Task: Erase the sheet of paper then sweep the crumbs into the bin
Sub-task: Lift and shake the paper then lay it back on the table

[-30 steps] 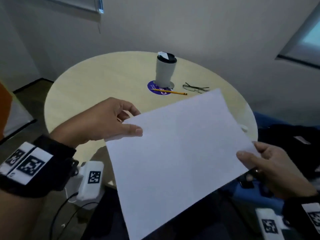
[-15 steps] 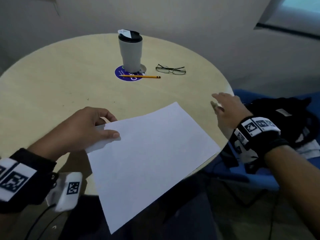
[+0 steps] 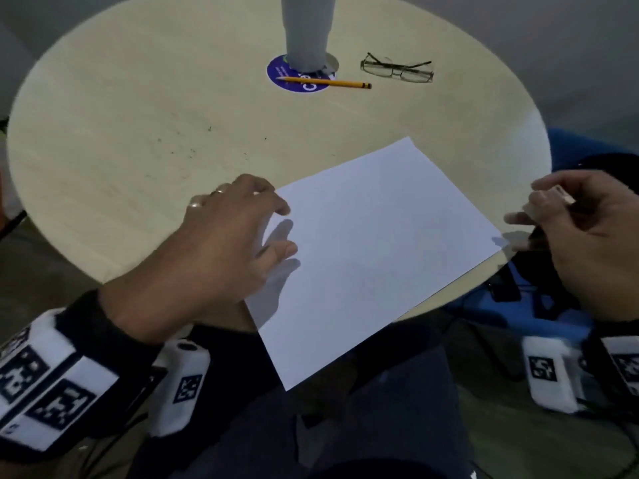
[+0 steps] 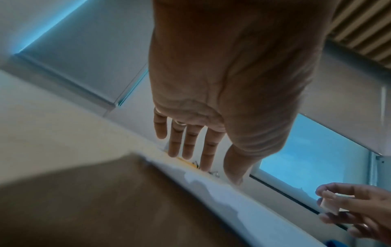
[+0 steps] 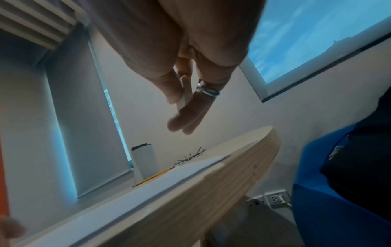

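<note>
Right hand (image 3: 587, 236) pinching eraser (image 3: 562, 197), tumbler (image 5: 145, 161) lidded

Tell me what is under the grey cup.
The grey cup stands on a round blue coaster, beside the yellow pencil. Whatever the coaster's print says beneath the cup is covered.

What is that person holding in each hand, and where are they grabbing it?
The right hand pinches a small white eraser by its sides between thumb and fingers. The left hand holds nothing; it is open at the sheet of paper's left edge.
</note>
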{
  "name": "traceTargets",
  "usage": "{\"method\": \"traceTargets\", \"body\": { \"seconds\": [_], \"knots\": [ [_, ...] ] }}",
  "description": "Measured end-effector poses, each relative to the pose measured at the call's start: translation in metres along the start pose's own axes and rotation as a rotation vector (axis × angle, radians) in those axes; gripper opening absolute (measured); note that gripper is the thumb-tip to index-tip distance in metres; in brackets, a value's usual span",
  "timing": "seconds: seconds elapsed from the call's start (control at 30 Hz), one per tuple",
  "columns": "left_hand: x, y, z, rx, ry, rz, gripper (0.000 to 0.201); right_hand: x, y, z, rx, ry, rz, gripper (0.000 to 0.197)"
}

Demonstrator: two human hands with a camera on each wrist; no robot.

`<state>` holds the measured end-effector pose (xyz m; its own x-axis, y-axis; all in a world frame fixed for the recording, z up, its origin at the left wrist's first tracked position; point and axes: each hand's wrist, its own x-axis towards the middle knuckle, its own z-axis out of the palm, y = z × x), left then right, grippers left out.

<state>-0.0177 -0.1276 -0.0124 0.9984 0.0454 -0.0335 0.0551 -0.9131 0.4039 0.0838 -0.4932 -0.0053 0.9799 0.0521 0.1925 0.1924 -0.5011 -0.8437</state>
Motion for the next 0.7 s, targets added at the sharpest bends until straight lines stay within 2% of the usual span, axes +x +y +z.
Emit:
{"method": "traceTargets", "body": {
  "seconds": [0.03, 0.1, 0.2, 0.23, 0.27, 0.3, 0.4, 0.47, 0.6, 0.7],
  "knots": [
    [-0.008, -0.003, 0.006, -0.035, -0.035, 0.010, 0.041, -0.012, -0.004, 0.000, 0.032, -0.016, 0.014, 0.004],
    [-0.021, -0.012, 0.015, -0.044, -0.054, 0.063, 0.042, -0.034, -0.009, -0.001, 0.014, -0.033, 0.026, 0.018],
    [-0.033, -0.025, 0.020, -0.055, -0.006, 0.127, 0.039, -0.061, -0.012, 0.005, -0.030, -0.052, 0.057, 0.064],
    [-0.035, -0.029, 0.022, -0.072, 0.006, 0.137, 0.040, -0.068, -0.009, 0.011, -0.020, -0.049, 0.070, 0.076],
    [-0.035, -0.032, 0.024, -0.080, 0.007, 0.142, 0.043, -0.074, -0.008, 0.015, -0.002, -0.059, 0.087, 0.080],
    [-0.035, -0.033, 0.027, -0.060, 0.003, 0.148, 0.049, -0.077, -0.002, 0.018, -0.001, -0.056, 0.086, 0.076],
    [-0.029, -0.032, 0.035, 0.065, -0.028, 0.171, 0.072, -0.077, 0.006, 0.025, -0.057, -0.058, 0.062, 0.046],
    [-0.024, -0.028, 0.037, 0.116, -0.058, 0.161, 0.083, -0.071, 0.018, 0.028, -0.084, -0.043, 0.041, 0.038],
    [-0.017, -0.026, 0.039, 0.100, -0.060, 0.119, 0.089, -0.068, 0.019, 0.056, -0.076, -0.099, -0.016, 0.030],
    [-0.017, -0.027, 0.040, 0.061, -0.043, 0.103, 0.089, -0.074, 0.010, 0.082, 0.017, -0.128, -0.036, 0.023]
  ]
}}
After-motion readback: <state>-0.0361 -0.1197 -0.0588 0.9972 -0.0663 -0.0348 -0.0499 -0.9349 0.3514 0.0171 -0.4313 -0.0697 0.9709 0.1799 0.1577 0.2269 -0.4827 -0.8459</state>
